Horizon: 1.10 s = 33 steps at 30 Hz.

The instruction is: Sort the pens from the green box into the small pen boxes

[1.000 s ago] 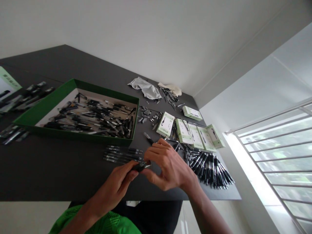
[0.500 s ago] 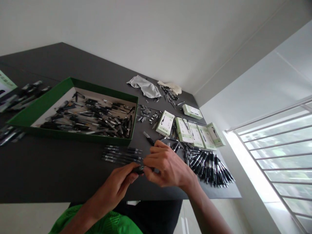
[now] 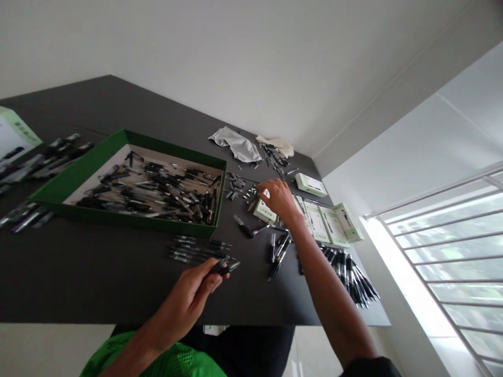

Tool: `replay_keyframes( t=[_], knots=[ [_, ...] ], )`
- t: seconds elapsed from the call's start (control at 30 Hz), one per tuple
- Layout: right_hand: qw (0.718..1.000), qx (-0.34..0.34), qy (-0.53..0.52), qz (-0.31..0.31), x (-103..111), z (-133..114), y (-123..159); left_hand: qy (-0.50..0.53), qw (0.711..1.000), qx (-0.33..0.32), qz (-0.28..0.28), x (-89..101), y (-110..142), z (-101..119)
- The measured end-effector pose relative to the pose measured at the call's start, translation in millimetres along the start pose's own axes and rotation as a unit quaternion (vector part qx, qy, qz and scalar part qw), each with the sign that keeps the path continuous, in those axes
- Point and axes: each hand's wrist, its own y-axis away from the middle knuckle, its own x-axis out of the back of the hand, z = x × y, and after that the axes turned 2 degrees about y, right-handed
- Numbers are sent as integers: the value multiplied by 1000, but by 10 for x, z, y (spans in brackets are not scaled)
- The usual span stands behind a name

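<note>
My left hand [image 3: 198, 285] is closed round a black pen [image 3: 228, 268], its pointed end facing right above the near part of the table. Inside my fingers the rest of the pen is hidden. My right hand [image 3: 277, 196] reaches forward over small metal pen tips [image 3: 250, 193], beside a light green pen box [image 3: 265, 211]. Its thumb and fingers look apart, with nothing visible between them. Just beyond my left hand lies a row of clear and black pen barrels [image 3: 188, 250].
A green tray [image 3: 129, 222] full of loose pens stands at left. More pen boxes [image 3: 314, 220] and a fan of black pens [image 3: 351, 275] lie at right. Farther back are a grey cloth [image 3: 238, 144], a cream cloth [image 3: 281, 145] and small clear parts [image 3: 234, 184].
My right hand has left the pen in my left hand and moved forward to the small metal tips. The left hand stays nearly in place, still holding the pen.
</note>
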Motion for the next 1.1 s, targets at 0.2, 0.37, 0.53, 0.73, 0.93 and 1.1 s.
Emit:
replay_keyframes(
  t=[0.2,0.37,0.53,0.73,0.93,1.1],
  knots=[
    [999,-19,29,-14,-265,-9,-235,26,999,18,29,-17,78,-192],
    [999,-35,25,-7,-328,-48,-306,25,999,27,11,-11,98,-190],
    [995,-24,-84,47,20,-271,-67,-3,1000,18,12,15,22,-38],
    [916,32,-400,-19,706,-820,655,-65,997,-11,38,13,-67,40],
    [935,50,-351,0,842,-973,917,-100,995,-22,22,13,-95,73],
    [954,120,-274,14,850,-1044,968,-109,994,-23,11,12,-104,65]
  ],
)
